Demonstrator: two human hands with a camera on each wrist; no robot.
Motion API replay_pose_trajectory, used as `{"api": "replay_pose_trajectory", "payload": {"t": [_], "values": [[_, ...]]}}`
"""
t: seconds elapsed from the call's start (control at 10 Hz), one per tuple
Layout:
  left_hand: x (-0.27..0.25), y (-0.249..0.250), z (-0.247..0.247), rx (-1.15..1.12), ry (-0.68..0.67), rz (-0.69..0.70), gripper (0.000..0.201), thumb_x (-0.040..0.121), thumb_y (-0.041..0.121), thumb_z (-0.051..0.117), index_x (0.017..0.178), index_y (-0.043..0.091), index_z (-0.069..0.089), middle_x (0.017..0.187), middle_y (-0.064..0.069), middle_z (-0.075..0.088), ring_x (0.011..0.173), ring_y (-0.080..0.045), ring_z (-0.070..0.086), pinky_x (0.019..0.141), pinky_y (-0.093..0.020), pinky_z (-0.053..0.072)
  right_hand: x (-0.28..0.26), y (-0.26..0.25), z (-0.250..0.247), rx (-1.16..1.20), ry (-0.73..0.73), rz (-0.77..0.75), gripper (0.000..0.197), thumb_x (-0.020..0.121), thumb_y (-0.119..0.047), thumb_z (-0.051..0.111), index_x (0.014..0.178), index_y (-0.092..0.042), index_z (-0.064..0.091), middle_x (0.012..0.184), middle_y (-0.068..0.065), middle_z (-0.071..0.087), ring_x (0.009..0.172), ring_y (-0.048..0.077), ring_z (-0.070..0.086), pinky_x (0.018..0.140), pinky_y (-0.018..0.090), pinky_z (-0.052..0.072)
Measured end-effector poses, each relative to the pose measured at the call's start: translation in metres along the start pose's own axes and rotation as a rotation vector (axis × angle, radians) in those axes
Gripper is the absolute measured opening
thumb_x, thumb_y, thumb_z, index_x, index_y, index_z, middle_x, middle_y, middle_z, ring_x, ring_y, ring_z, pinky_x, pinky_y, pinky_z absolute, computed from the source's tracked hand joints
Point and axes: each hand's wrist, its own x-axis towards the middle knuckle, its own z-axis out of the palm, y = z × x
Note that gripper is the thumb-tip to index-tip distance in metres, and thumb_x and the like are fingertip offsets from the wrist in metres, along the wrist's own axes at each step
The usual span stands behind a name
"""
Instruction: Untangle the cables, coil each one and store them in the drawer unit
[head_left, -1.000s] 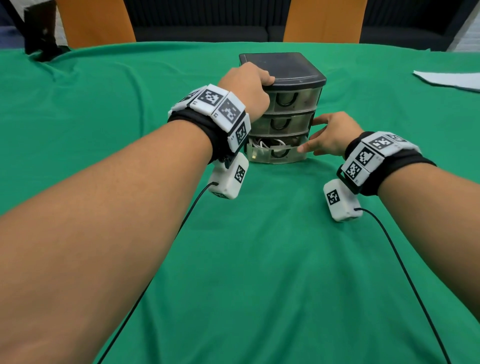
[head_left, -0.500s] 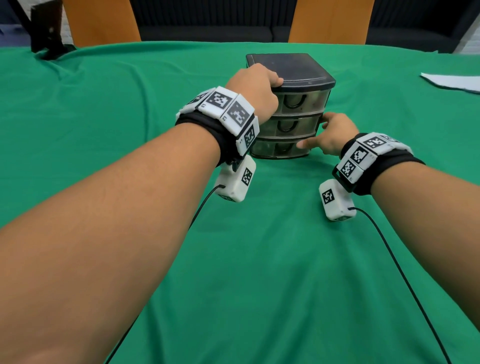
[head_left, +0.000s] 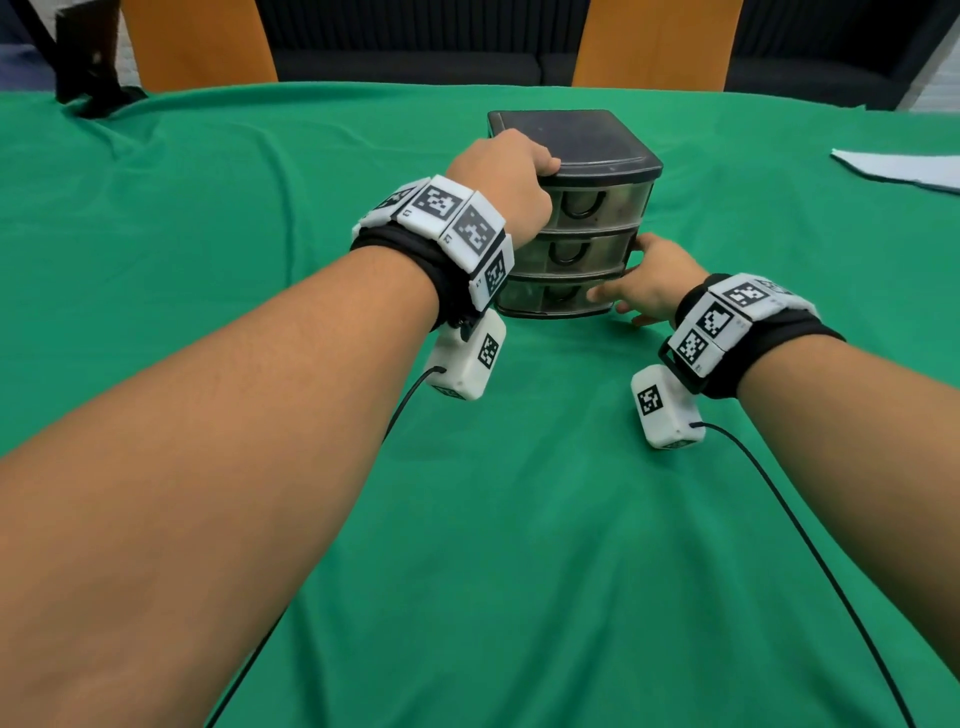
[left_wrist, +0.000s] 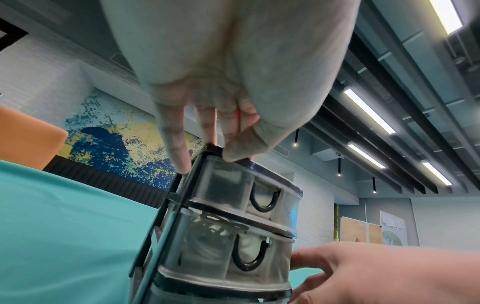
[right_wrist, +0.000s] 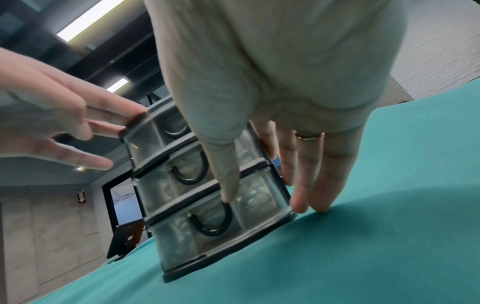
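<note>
Room: your surface is covered in a green cloth; two orange chair backs stand behind it against a dark wall, and the left wrist view shows a blue and yellow painted wall and long ceiling lights.
Count: one drawer unit, three drawers, two hands, one sheet of white paper at the far right edge, one dark stand at the far left corner.
Drawer unit: the drawer unit stands upright on the cloth in the middle, straight ahead of you, dark lid and frame, clear drawers stacked one above another, each with a dark curved handle.
Drawers: all three sit pushed in flush.
Contents: pale coiled cables show through the middle drawer's clear wall, and more pale coils show in the bottom drawer; what the top drawer holds cannot be told.
Left hand: your left hand rests on the lid's near left corner, grip spread, fingers straight down the side and thumb on the rim.
Right hand: your right hand lies against the unit's lower right side, grip spread, thumb tip on the bottom drawer's front by its handle, fingers along the side down to the cloth; a ring is on one finger.
</note>
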Motion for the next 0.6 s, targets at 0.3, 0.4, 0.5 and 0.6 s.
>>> {"api": "replay_pose_trajectory", "payload": {"t": [0.3,0.4,0.5,0.6], "values": [[-0.025,0.01,-0.023,-0.007,-0.079,0.083,0.05,0.09,0.004,0.05,0.135,0.024,0.047,0.148,0.0,0.039,0.131,-0.02,0.044,0.098,-0.029,0.039,-0.056,-0.012,-0.024,-0.247,-0.165,-0.067,0.051,0.088,-0.034,0.072,0.134,-0.015,0.057,0.106,0.006,0.068,0.094,0.021,0.07,0.078,0.037,0.06],[-0.043,0.016,-0.032,-0.016,-0.077,0.095,0.034,0.089,0.008,0.049,0.116,0.027,0.055,0.135,-0.002,0.046,0.12,-0.022,0.05,0.091,-0.032,0.043,-0.08,-0.02,-0.035,-0.308,-0.249,-0.157,0.044,0.089,-0.035,0.071,0.13,-0.022,0.06,0.099,-0.001,0.07,0.089,0.015,0.071,0.072,0.031,0.059],[-0.065,0.021,-0.041,0.098,-0.193,0.096,0.022,0.092,0.013,0.047,0.104,0.026,0.062,0.116,-0.001,0.062,0.105,-0.023,0.059,0.085,-0.032,0.048,-0.104,-0.031,-0.038,-0.331,-0.308,-0.251,0.04,0.089,-0.034,0.071,0.127,-0.024,0.062,0.091,-0.011,0.069,0.087,0.013,0.072,0.072,0.031,0.06],[-0.085,0.022,-0.043,0.174,-0.271,0.081,0.023,0.094,0.019,0.05,0.108,0.019,0.068,0.102,-0.001,0.067,0.083,-0.017,0.06,0.077,-0.03,0.047,-0.115,-0.038,-0.037,-0.37,-0.267,-0.357,0.037,0.089,-0.035,0.07,0.124,-0.025,0.065,0.096,-0.004,0.073,0.089,0.013,0.072,0.077,0.034,0.061]]}}
